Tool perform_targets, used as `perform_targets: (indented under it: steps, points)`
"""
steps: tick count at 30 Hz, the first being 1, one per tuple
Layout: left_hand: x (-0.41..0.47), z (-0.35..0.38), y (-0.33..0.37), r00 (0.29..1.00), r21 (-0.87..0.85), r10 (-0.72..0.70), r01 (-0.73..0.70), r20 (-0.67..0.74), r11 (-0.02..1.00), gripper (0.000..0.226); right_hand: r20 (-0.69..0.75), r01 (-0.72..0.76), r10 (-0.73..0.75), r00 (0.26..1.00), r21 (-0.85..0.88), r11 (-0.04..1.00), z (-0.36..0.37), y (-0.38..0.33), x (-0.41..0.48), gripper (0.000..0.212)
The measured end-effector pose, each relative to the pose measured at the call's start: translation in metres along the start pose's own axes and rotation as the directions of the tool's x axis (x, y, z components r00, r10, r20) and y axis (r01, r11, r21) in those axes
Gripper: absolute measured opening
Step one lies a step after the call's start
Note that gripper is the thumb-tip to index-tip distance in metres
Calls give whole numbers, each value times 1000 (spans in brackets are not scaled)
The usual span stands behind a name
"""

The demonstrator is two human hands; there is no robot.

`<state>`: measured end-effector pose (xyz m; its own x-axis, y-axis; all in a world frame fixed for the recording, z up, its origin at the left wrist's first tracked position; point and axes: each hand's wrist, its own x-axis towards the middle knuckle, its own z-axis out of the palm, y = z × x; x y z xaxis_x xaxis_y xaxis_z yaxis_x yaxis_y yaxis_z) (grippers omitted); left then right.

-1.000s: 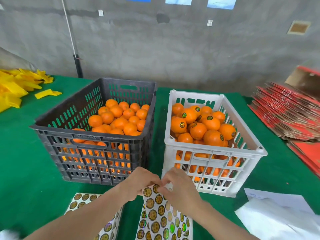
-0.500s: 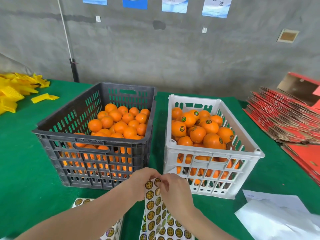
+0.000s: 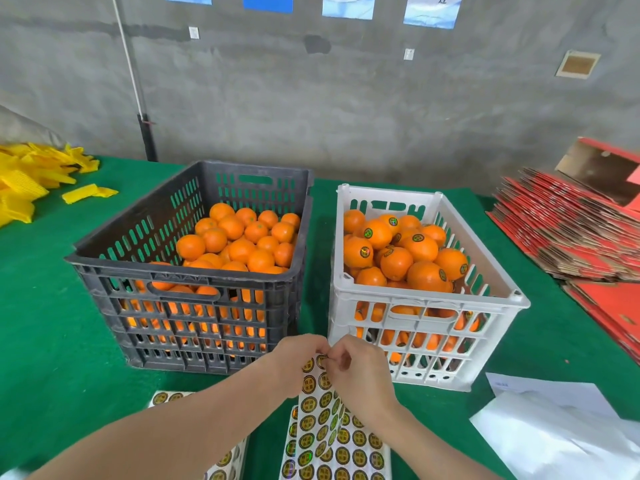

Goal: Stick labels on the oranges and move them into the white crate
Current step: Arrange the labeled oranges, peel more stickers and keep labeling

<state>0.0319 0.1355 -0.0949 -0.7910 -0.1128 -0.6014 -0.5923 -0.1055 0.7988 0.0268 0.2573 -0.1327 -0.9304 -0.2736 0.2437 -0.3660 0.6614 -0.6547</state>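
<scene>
Soft, even, bright light fills the scene. A dim shadow lies between the dark crate (image 3: pixel 180 276) and the white crate (image 3: pixel 433 295). Foil on the label sheet (image 3: pixel 313 424) glints faintly. The wide lens bends the wall (image 3: pixel 346 98) and table (image 3: pixel 52 341) toward the edges.

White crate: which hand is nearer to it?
Right. The right hand sits just before the white crate's front wall; the left hand is beside it, before the black crate.

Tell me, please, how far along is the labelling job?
Done: many labelled oranges lie in the white crate. In hand: the left hand and right hand pinch the label sheet, probably peeling a sticker. Remaining: the black crate holds many seemingly unlabelled oranges.
</scene>
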Motion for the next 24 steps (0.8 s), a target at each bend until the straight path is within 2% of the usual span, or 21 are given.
perform_targets:
  steps: [2, 6, 9, 12, 15, 18, 24]
  points:
    - [1, 2, 1, 1000, 15, 10, -10, 16, 1000, 25, 7, 11, -12, 1000, 12, 1000, 0, 2, 0, 11]
    - [-1, 6, 4, 1000, -60, -4, 3, -2, 998, 22, 23, 44, -44, 999, 10, 999, 1, 4, -2, 14]
    - [1, 4, 6, 1000, -24, 10, -10, 3, 1000, 18, -27, -25, 28, 999, 113, 993, 0, 5, -2, 18]
    - [8, 2, 6, 1000, 4, 30, -30, 4, 1000, 10, -61, -38, 49, 997, 170, 985, -2, 6, -2, 10]
    - [13, 1, 6, 1000, 12, 23, -23, -5, 1000, 6, -89, -8, 19, 996, 122, 992, -3, 6, -1, 4]
    - [18, 1, 7, 1000, 10, -19, 19, -19, 1000, 13, -66, 12, -10, 998, 28, 1000, -4, 8, 3, 14]
    - [25, 4, 6, 997, 160, 44, -34, -58, 987, 10, 15, 18, -18, 1000, -10, 1000, -6, 11, 5, 17]
